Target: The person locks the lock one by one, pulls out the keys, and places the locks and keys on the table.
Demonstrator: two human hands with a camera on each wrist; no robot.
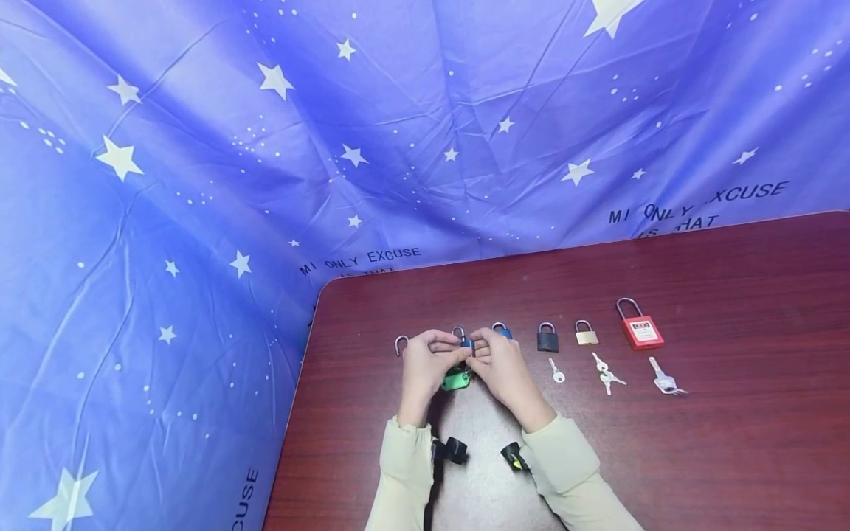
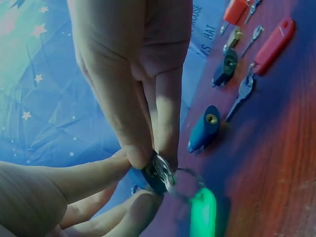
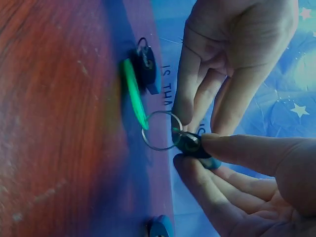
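Note:
Both hands meet over a small blue padlock [image 1: 468,344], and its shackle rises past the fingertips in the head view. My left hand [image 1: 425,369] pinches the lock body from the left side. From the other side my right hand [image 1: 502,369] grips it between thumb and fingers. A silver key [image 2: 165,173] sits against the keyhole face, partly hidden by fingers. From it hangs a metal ring [image 3: 162,131] with a green key tag [image 1: 455,380]. Left of the hands lies a dark padlock [image 3: 148,69] with its shackle raised.
Rightward along the dark red table [image 1: 750,369] stand another blue padlock [image 1: 502,331], a black one [image 1: 547,339], a brass one [image 1: 587,335] and a red one [image 1: 643,330]. Loose keys [image 1: 607,376] lie before them. A red key tag [image 2: 276,47] and a starry curtain [image 1: 425,133] are also visible.

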